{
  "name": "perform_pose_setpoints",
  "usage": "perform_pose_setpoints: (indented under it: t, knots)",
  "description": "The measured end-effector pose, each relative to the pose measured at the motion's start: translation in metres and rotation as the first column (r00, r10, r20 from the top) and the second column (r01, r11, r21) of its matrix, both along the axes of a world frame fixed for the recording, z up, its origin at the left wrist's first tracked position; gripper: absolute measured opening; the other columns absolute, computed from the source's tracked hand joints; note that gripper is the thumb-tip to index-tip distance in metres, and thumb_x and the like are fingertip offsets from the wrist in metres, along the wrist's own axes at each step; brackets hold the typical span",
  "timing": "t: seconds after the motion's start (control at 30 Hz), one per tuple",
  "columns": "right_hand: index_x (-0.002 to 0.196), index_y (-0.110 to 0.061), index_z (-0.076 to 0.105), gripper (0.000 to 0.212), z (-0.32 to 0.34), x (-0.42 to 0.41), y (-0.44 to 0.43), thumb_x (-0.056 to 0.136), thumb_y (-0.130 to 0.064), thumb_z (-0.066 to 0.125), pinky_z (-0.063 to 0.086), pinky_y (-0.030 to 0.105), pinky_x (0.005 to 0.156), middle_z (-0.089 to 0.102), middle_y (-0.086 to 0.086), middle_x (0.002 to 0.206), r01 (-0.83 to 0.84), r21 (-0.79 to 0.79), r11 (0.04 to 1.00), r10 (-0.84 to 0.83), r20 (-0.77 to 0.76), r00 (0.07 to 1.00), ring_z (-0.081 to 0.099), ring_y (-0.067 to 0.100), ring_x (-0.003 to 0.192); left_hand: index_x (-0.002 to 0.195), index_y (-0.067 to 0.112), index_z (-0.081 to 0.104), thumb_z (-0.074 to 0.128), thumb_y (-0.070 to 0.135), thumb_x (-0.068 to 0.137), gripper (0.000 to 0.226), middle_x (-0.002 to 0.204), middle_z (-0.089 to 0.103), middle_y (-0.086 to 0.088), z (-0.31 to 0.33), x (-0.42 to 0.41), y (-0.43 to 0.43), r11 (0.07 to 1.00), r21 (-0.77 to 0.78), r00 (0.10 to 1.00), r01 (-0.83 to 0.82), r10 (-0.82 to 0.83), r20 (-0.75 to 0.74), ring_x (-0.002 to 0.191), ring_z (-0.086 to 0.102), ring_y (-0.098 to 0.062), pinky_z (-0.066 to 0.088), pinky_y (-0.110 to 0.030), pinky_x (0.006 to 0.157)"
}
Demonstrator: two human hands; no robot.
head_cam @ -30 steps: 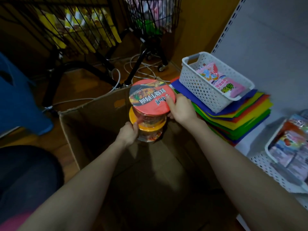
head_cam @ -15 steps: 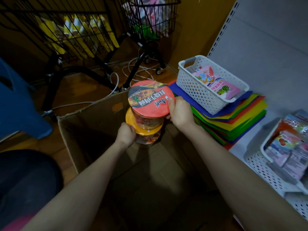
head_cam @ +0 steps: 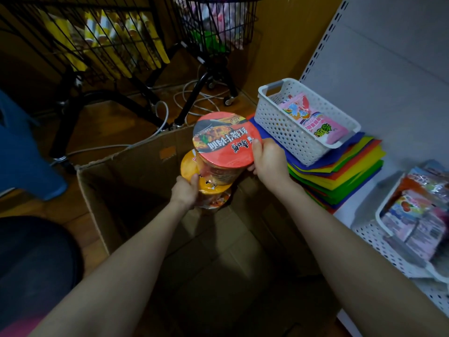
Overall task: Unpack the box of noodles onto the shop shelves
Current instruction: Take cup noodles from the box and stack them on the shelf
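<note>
We are looking down into the open cardboard box point(head_cam: 116, 190), its brown floor flaps showing between our forearms. At two o'clock from it, on the white shelf point(head_cam: 388, 81), a white perforated basket point(head_cam: 289, 132) is holding pink snack packets point(head_cam: 313, 120) and is sitting on a stack of coloured sheets point(head_cam: 340, 176). At four o'clock a second white basket point(head_cam: 379, 237) is carrying more bright packets point(head_cam: 418, 215).

At eleven and twelve o'clock two black wire carts point(head_cam: 97, 45) are standing on the wooden floor, with a white cable point(head_cam: 165, 113) looping between their legs. The first basket is sitting just beside our right hand point(head_cam: 267, 159).

We are holding two stacked noodle cups above the box's far half. Our right hand is gripping the lid rim of the red cup point(head_cam: 226, 142) on top, thumb over, fingers under. Our left hand point(head_cam: 185, 192) is curling round the side of the yellow cup point(head_cam: 211, 190) beneath. The stack's long axis is running nearly upright, leaning toward one o'clock, and the red lid is facing up at us with its print upside down.
</note>
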State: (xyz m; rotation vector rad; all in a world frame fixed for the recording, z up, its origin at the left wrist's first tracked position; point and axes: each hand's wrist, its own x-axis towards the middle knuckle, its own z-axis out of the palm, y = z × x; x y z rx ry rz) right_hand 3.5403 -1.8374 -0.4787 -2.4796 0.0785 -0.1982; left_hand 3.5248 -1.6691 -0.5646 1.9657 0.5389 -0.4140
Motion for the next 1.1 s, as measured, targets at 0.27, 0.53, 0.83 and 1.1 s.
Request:
perform_pose_setpoints:
  t: [0.27,0.53,0.83,1.1]
  knots:
    - [0.089,-0.002,0.053,0.037,0.020,-0.002,0.001,0.099,-0.030,0.032,0.052,0.035,0.062,0.059,0.007,0.064,0.027,0.100,0.995,-0.031,0.035,0.999,0.059,0.019,0.056,0.132,-0.002,0.031,0.035,0.036,0.099,0.051,0.124,0.051,-0.024,0.025,-0.009,0.007,0.999,-0.007,0.999,0.034,-0.034,-0.004,0.086,0.064,-0.039,0.052,-0.032,0.045]
    - [0.092,-0.002,0.053,0.034,0.131,-0.027,0.018,0.101,-0.025,0.030,0.028,0.024,0.059,0.051,0.006,0.082,0.086,0.131,0.988,-0.083,-0.025,0.996,0.048,0.018,0.074,0.127,-0.001,0.037,0.036,0.039,0.097,0.050,0.106,0.061,-0.018,0.149,-0.054,0.043,0.998,0.060,0.999,0.030,-0.028,-0.044,0.079,0.067,-0.036,0.057,-0.045,0.074]
    - [0.092,0.001,0.055,0.040,0.308,-0.056,0.028,0.100,-0.029,0.029,0.050,0.039,0.068,0.063,0.016,0.081,0.129,0.223,0.966,-0.121,-0.047,0.992,0.062,0.030,0.074,0.119,0.000,0.040,0.037,0.034,0.098,0.041,0.071,0.058,0.000,0.358,-0.113,0.078,0.996,0.088,1.000,-0.024,0.023,0.012,0.058,0.064,-0.019,0.055,-0.031,0.056]
    - [0.093,-0.003,0.055,0.034,0.491,-0.089,0.034,0.100,-0.026,0.031,0.033,0.002,0.048,0.054,0.006,0.085,0.111,0.194,0.975,-0.115,0.009,0.993,0.049,0.014,0.071,0.095,0.008,0.044,0.038,0.039,0.096,0.032,0.072,0.066,-0.008,0.544,-0.162,0.105,0.988,0.151,0.995,-0.027,0.011,0.102,0.060,0.067,-0.022,0.057,-0.037,0.057]
